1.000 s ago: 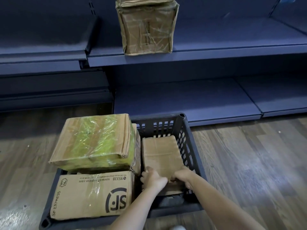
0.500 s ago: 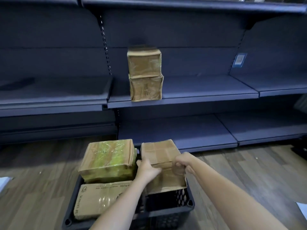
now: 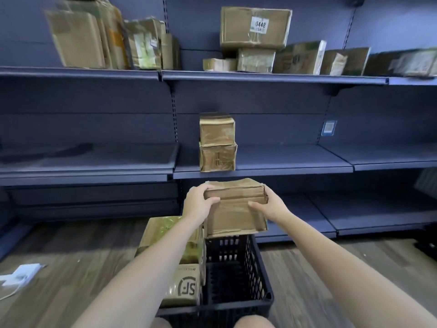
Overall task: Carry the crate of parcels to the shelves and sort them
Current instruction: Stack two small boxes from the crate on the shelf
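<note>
Clearly the brown parcel (image 3: 236, 209) hung above the black crate (image 3: 238, 278), below the middle shelf (image 3: 272, 168), pressed between the left hand (image 3: 201, 202) and right hand (image 3: 269, 205), fingers wrapped over its edges. It looked creased, taped, rather soft. Best to keep it level and set it beside the two stacked boxes (image 3: 217, 144).

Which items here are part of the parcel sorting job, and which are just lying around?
In the job:
- held parcel, gripped by left hand and right hand
- black crate
- green-taped parcel and SF parcel in it
- stacked pair on middle shelf

Lying about:
- white paper on floor
- blue tag on back panel
</note>
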